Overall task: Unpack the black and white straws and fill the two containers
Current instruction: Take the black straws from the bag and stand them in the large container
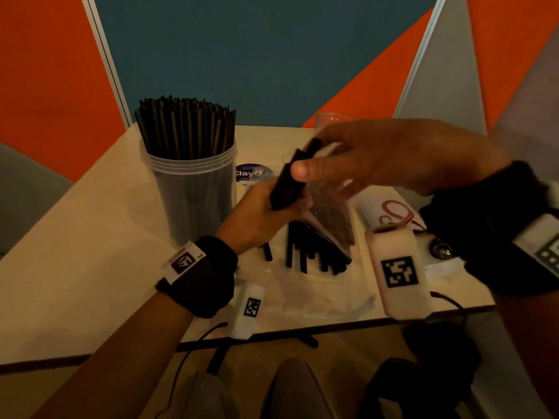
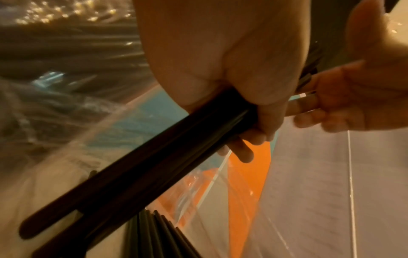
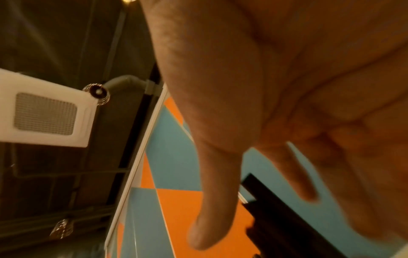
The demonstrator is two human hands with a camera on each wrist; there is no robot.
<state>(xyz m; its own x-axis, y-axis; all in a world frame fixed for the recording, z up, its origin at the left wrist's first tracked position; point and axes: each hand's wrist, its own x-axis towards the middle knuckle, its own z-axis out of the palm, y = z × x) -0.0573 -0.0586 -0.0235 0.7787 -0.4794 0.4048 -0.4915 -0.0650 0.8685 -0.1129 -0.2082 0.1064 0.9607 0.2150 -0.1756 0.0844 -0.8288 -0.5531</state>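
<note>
My left hand (image 1: 266, 207) grips a bundle of black straws (image 1: 289, 179) around its lower part, held slanted above the table. In the left wrist view the bundle (image 2: 143, 174) runs out from under my left hand's curled fingers (image 2: 258, 118). My right hand (image 1: 348, 164) is blurred at the bundle's upper end, thumb in front and straight fingers behind. The right wrist view shows the thumb and fingers spread, with the straws (image 3: 276, 209) between them. A clear container (image 1: 187, 182) packed with black straws stands at the left. A second clear container (image 1: 332, 119) is mostly hidden behind my right hand.
More loose black straws (image 1: 317, 252) lie on crumpled clear plastic wrap (image 1: 302, 291) in front of me. A white paper pack with a red logo (image 1: 390, 213) lies to the right. Two white marker blocks (image 1: 399, 273) (image 1: 251, 306) hang near the table's front edge (image 1: 332, 326).
</note>
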